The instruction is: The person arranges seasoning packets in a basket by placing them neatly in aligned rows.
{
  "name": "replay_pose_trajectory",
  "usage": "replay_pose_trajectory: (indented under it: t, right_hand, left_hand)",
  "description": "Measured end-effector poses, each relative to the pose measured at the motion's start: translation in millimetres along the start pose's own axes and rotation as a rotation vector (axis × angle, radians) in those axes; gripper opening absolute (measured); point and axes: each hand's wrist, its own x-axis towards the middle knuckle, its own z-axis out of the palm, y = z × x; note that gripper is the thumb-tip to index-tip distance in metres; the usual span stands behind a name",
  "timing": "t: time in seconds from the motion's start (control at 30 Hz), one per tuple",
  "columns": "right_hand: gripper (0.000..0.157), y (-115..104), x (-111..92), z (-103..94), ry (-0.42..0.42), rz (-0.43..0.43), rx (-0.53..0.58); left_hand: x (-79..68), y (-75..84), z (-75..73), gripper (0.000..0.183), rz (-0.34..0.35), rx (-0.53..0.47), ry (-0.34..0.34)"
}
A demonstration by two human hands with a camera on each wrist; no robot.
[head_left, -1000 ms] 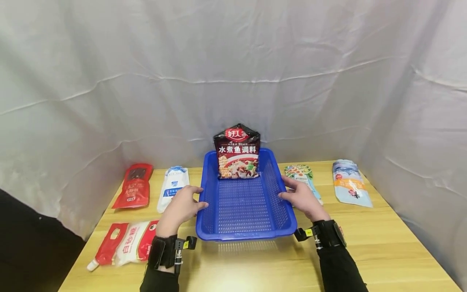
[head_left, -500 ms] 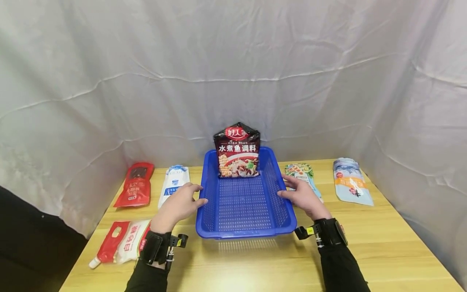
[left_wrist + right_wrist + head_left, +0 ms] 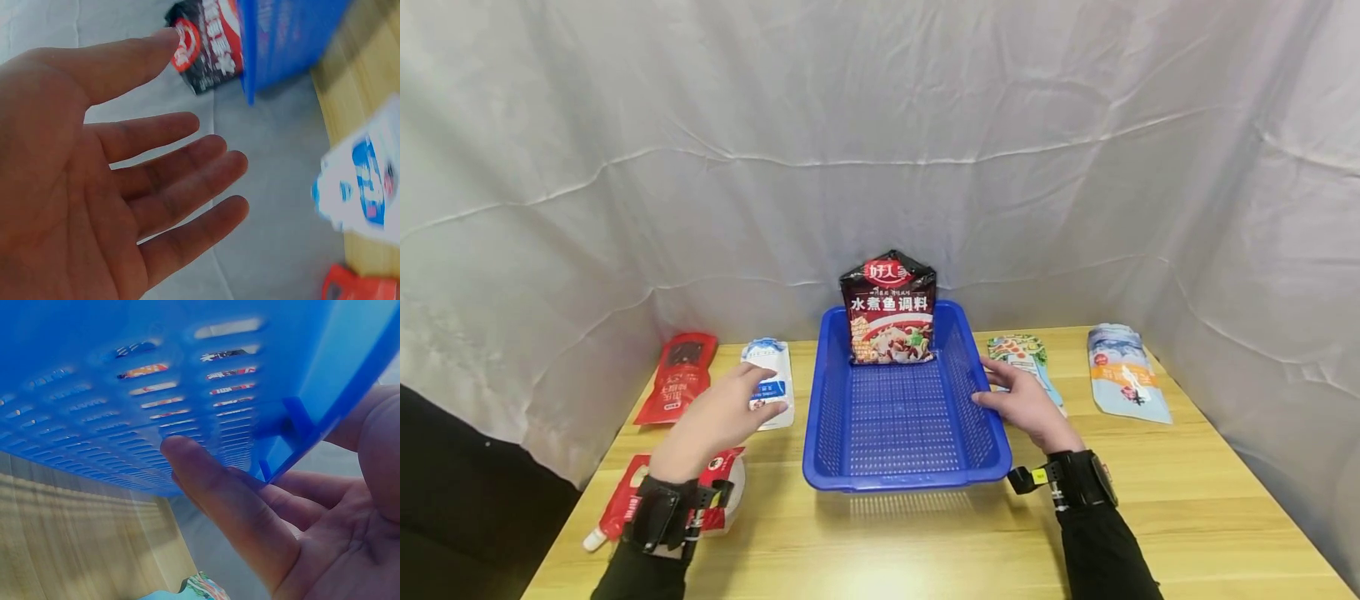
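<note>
A blue perforated plastic basket [image 3: 906, 482] is in the middle of the head view, and a dark red and black seasoning packet [image 3: 891, 325] leans upright at its far end. My right hand [image 3: 1033, 412] grips the basket's right rim. In the right wrist view its fingers lie under the rim, against the slotted side, with the thumb above. My left hand [image 3: 718, 421] is off the basket, to its left, fingers spread and holding nothing. It hovers over part of a white and blue packet [image 3: 767, 354]. The left wrist view shows the bare palm [image 3: 69, 206].
On the wooden table [image 3: 1187, 500], a red pouch [image 3: 681, 379] lies at the back left. A red and white sugar bag [image 3: 621, 500] sits partly behind my left wrist. To the right are a green and blue packet [image 3: 1018, 350] and a light blue and orange pouch [image 3: 1123, 375].
My left hand has let go of the basket's left rim and moved left, over the white and blue packet. The right hand and the basket have hardly moved.
</note>
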Motion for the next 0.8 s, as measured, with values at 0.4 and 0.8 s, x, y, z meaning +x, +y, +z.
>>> replay_pose_trajectory:
  t: [0.4, 0.8]
  right_hand:
    - [0.069, 2, 0, -1.1, 0.001, -0.015, -0.003]
    - [0.068, 2, -2, -0.3, 0.003, -0.021, 0.005]
  left_hand:
    - [-19.4, -61.1, -5.8, 0.093, -0.113, 0.014, -0.212]
    - [-29.9, -108.7, 19.0, 0.091, -0.239, -0.203, -0.474]
